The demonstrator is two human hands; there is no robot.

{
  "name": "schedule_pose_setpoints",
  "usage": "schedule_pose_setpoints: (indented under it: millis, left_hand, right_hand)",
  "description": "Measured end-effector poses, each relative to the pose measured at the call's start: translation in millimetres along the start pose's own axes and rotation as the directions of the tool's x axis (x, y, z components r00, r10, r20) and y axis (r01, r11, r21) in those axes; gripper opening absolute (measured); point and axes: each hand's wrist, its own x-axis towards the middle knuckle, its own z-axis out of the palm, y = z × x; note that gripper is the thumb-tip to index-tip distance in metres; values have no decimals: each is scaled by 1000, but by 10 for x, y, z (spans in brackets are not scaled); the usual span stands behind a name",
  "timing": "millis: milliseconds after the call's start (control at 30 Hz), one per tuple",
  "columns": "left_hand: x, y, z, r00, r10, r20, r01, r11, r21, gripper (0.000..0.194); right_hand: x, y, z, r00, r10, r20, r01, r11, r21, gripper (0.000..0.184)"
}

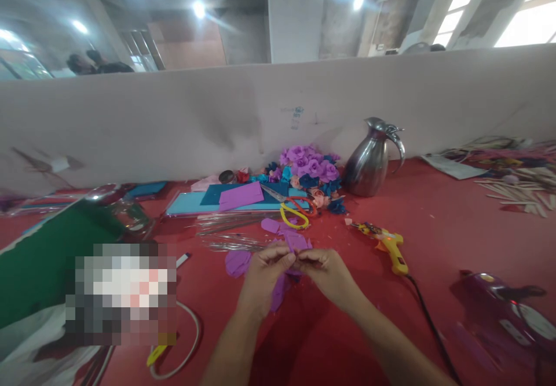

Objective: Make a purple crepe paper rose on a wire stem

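Smooth red worktop (428, 230) against a long pale-grey partition (174, 120), faint blue marks (298, 110) on it. Beyond, I see a square pale column (295, 21), flat tan panel (191, 44), glaring white lamps (198, 10). Bright, daylit windows (534, 24) far right.

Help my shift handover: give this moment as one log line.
left hand, right hand: pinching purple paper; scissors: partly over sheets; glue gun: lying on table

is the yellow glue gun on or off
It looks switched on: a small orange light glows on the yellow glue gun.
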Motion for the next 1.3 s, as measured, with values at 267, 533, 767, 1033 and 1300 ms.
schedule_pose_setpoints:
  millis: [267, 533, 767, 1033, 1300]
  left_hand:
    - [-8, 5, 19, 997, 70, -20, -69, 997, 20, 4]
    - [-19, -43, 64, 994, 51, -92, -59, 995, -82, 13]
    - [-3, -53, 54, 974, 77, -213, -90, 995, -51, 14]
    - [14, -77, 46, 946, 165, -280, -139, 984, 111, 10]
    - [10, -108, 78, 948, 111, -297, -107, 994, 29, 14]
  right_hand:
    - [-17, 5, 3, 998, -32, 54, 36, 996, -83, 24]
    - [-27, 27, 29, 998, -28, 50, 34, 990, -138, 24]
    - [0, 20, -43, 1000, -13, -18, 9, 978, -211, 19]
    - [45, -33, -262, 877, -166, -451, 21, 951, -309, 20]
    - [-4, -74, -102, 980, -114, -165, 88, 984, -158, 14]
